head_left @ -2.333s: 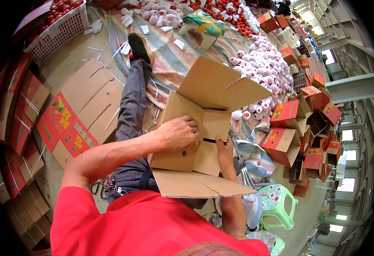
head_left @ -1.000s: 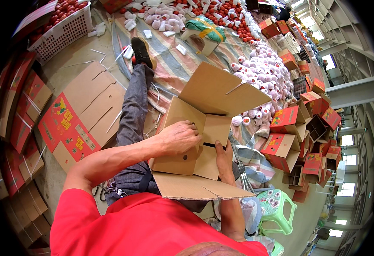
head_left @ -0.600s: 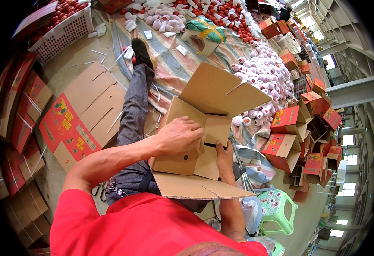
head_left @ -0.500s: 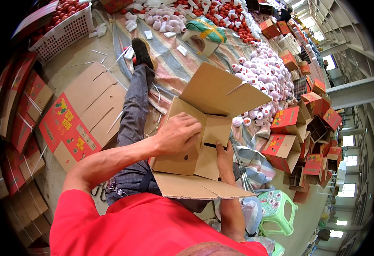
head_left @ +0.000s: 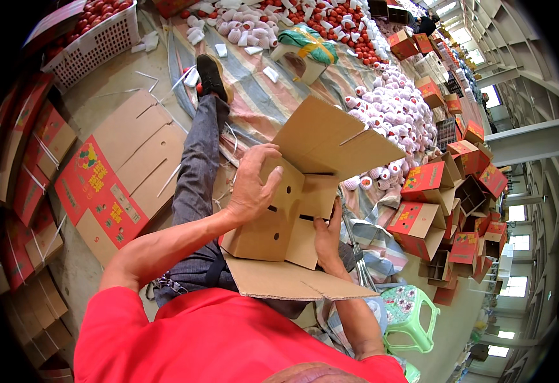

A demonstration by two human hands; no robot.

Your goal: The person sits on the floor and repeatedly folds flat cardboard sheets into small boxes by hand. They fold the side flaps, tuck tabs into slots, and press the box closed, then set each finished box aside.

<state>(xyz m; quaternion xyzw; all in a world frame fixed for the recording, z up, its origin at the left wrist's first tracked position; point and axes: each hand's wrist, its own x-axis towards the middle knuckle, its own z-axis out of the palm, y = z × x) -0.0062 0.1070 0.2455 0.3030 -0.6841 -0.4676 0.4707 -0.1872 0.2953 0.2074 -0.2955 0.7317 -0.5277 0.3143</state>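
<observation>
A brown cardboard box (head_left: pixel 260 236) with its flaps spread sits across my lap. Round holes and dark slots show in its panels, one flap standing up at the far side and another lying toward me. My left hand (head_left: pixel 254 188) is at the box's left far edge, thumb and fingers apart, with nothing seen between them. My right hand (head_left: pixel 329 242) grips the box's right wall, the thumb on the inner face; its other fingers are partly hidden. A flattened red and brown carton (head_left: pixel 123 172) lies on the floor to my left.
Stacked flat cartons (head_left: pixel 30 185) stand at far left, below a white crate (head_left: pixel 94 48) of red fruit. Net-wrapped fruit (head_left: pixel 394 115) is heaped on a striped sheet (head_left: pixel 247 83). Open cartons (head_left: pixel 423 185) and a green stool (head_left: pixel 410 319) are on the right.
My left hand has opened and moved left and outward from over the box's inside to its far left edge. The right hand has shifted slightly upward along the right wall.
</observation>
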